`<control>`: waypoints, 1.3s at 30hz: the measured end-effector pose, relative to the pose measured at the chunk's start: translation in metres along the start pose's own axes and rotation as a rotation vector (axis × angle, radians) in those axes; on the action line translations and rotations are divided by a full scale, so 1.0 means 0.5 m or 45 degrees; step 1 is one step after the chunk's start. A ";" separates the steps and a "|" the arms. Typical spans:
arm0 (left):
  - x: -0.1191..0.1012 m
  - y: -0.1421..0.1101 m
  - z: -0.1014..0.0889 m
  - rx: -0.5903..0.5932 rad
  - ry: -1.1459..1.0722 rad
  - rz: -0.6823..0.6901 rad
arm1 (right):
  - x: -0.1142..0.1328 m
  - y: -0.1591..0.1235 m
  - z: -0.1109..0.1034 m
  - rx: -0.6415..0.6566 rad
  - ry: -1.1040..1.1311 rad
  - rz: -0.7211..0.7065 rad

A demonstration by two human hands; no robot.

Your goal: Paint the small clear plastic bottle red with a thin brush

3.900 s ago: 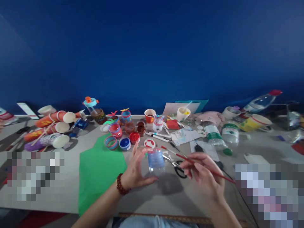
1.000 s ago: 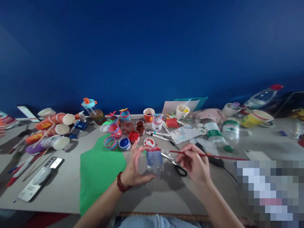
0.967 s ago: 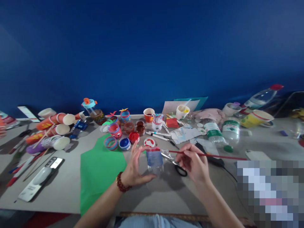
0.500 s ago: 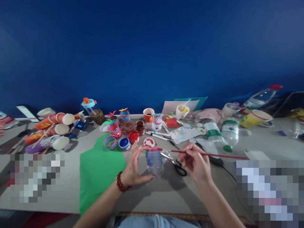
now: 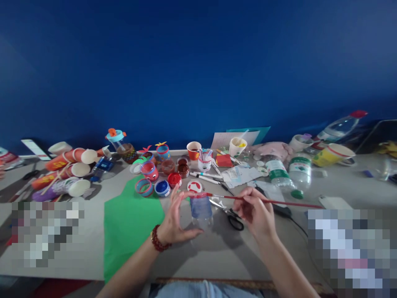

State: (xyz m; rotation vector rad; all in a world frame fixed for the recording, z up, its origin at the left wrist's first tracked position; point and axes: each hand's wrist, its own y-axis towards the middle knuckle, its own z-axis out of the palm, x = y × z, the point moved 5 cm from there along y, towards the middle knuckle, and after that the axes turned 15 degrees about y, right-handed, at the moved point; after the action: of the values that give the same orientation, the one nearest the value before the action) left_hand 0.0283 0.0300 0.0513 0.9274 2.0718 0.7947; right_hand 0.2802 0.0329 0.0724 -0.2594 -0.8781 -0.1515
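Note:
Between the thumb and fingers of my left hand (image 5: 175,221) is a cut clear plastic bottle piece (image 5: 201,207), painted blue around its middle with red along the upper rim. My right hand (image 5: 257,211) pinches a long red paintbrush (image 5: 228,197) held nearly level. The brush tip touches the red rim. Behind my hands stand an open jar of red paint (image 5: 174,179) and an open jar of blue paint (image 5: 162,188). Scissors with black handles (image 5: 235,221) lie between my hands, partly behind the bottle piece.
Green paper (image 5: 133,223) lies left of my left arm. Paper cups (image 5: 62,186) lie stacked at the far left. Painted cups (image 5: 149,170), markers (image 5: 204,178) and paper scraps (image 5: 240,176) are at the back. Plastic bottles (image 5: 300,169) stand at the right, near a black cable (image 5: 297,225).
Almost nothing differs. Both hands keep their grip, and the brush tip has shifted very slightly along the red rim.

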 end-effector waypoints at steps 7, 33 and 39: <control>-0.002 0.001 -0.005 -0.055 -0.055 0.027 | -0.015 0.003 -0.002 0.003 0.005 0.019; 0.024 -0.008 0.008 -0.200 -0.424 -0.239 | -0.062 -0.046 0.036 1.002 -0.904 -0.614; 0.015 -0.008 0.013 -0.071 -0.393 -0.166 | -0.045 -0.046 0.036 1.003 -1.113 -0.743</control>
State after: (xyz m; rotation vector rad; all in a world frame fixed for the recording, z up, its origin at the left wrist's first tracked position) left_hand 0.0285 0.0353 0.0422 0.8185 1.8110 0.5967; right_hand 0.2473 0.0166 0.0698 0.7384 -1.7886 -0.2225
